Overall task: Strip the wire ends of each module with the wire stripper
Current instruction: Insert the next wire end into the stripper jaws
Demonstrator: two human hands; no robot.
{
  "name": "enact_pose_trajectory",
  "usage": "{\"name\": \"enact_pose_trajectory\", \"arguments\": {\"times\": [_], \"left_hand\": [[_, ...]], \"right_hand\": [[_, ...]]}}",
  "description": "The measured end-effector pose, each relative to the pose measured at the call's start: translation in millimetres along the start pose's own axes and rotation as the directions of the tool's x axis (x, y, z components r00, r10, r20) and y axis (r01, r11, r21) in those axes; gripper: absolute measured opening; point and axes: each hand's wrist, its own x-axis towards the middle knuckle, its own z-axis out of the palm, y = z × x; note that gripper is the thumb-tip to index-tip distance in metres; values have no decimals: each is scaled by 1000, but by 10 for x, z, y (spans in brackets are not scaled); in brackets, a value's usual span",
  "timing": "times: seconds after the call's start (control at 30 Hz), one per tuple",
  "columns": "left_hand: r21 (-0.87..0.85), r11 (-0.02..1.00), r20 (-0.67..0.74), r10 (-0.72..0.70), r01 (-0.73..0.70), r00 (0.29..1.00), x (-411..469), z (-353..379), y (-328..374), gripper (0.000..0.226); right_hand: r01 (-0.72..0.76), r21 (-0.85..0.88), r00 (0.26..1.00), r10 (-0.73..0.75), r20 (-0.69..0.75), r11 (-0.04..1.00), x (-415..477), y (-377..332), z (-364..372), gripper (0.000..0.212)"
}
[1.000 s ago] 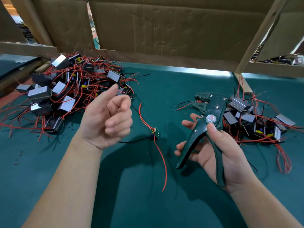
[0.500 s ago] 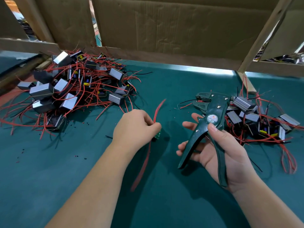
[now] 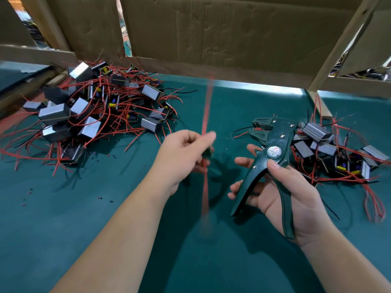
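From the head view, two hands are working over the green mat (image 3: 84,229). The left hand (image 3: 186,153) is pinching one small green module (image 3: 208,152) between thumb and fingers, above the mat between the two heaps. Its red wire (image 3: 204,115) is streaking above and below the hand (too blurred to count strands). The right hand (image 3: 281,193) is gripping the single wire stripper (image 3: 273,153), handles spread. Two heaps of modules are lying on the mat: the left heap (image 3: 101,108) and the right heap (image 3: 330,153).
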Motion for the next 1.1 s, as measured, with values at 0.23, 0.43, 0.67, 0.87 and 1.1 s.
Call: {"name": "enact_pose_trajectory", "arguments": {"times": [0.23,0.43,0.67,0.87,1.1], "left_hand": [[-541,838,2,84,-70,996,2,-66,122,23],[-255,862,-200,397,-439,896,16,-83,71,33],[59,769,-137,637,-636,758,-66,-68,57,31],[183,738,-51,667,-650,743,-20,-94,-12,37],[455,690,-108,670,-562,735,-77,-142,-83,28]], "right_hand": [[3,7,1000,-3,12,1000,-16,-20,22,59],[15,14,1000,-14,-9,1000,-17,-36,21,60],[20,61,1000,-20,-12,998,-12,-92,-30,66],[2,68,1000,-3,24,998,-12,-78,-30,77],[1,62,1000,-2,20,998,8,-42,-21,66]]}}
